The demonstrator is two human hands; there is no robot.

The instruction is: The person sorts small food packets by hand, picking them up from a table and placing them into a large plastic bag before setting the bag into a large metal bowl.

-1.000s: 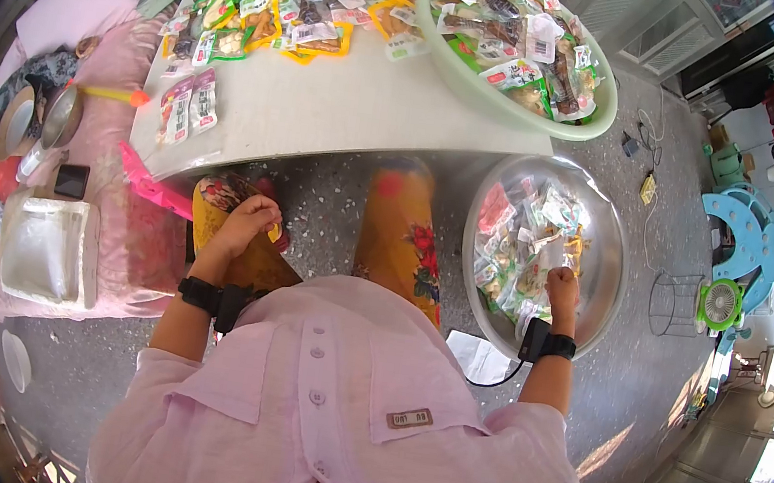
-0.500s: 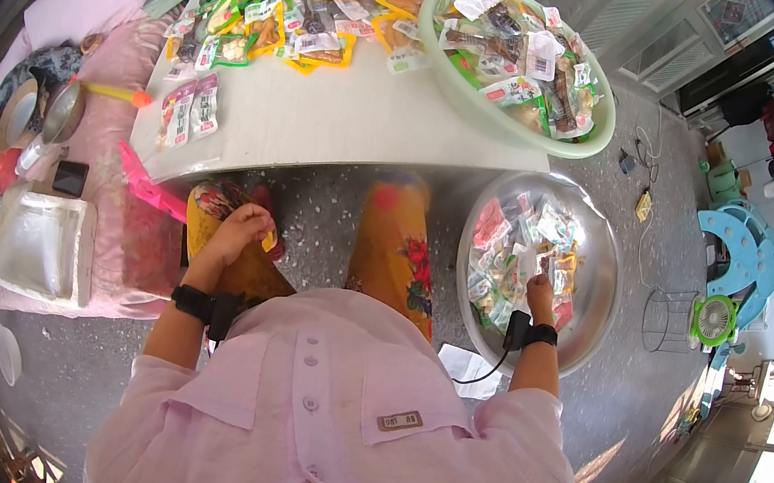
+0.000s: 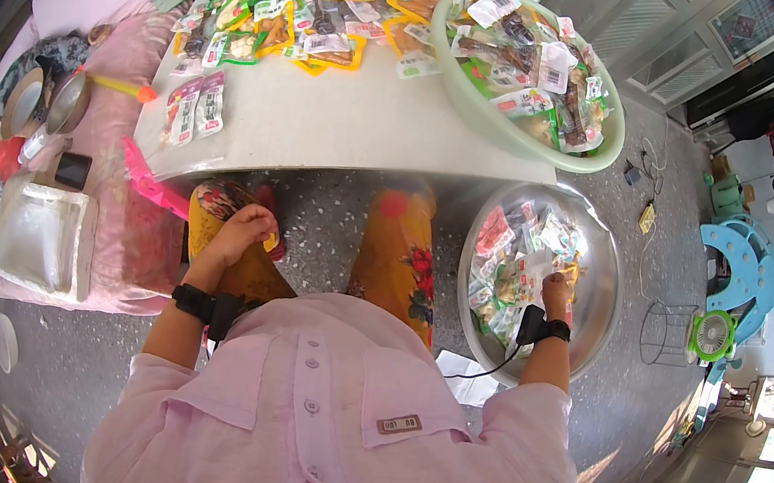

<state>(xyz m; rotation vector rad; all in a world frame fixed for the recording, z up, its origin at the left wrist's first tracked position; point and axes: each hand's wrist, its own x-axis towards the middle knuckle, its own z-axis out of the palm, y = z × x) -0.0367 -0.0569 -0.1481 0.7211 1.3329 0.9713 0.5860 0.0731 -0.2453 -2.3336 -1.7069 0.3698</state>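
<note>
My right hand (image 3: 554,291) is over the wide metal basin (image 3: 597,318) on the floor to the right. Its fingers are closed on the edge of a pale snack packet (image 3: 538,261). Beneath it, many small sealed food packets (image 3: 498,232) lie heaped in the basin. My left hand (image 3: 250,226) rests above my left knee with its fingers curled together. Whatever may be in those fingers is hidden. Both wrists wear black straps, and a cable runs from the right one.
On the white table (image 3: 324,126) lie a pile of packets (image 3: 319,18), two pinkish packets (image 3: 194,109) and a full pale green basin (image 3: 518,140). A foam box (image 3: 45,241) and phone (image 3: 73,169) sit on the pink-covered bed. A green fan (image 3: 713,335) stands right.
My right hand has shifted slightly right within the basin, and the pale packet shows more clearly at its fingers. My left hand stays in place. The view has tilted a little.
</note>
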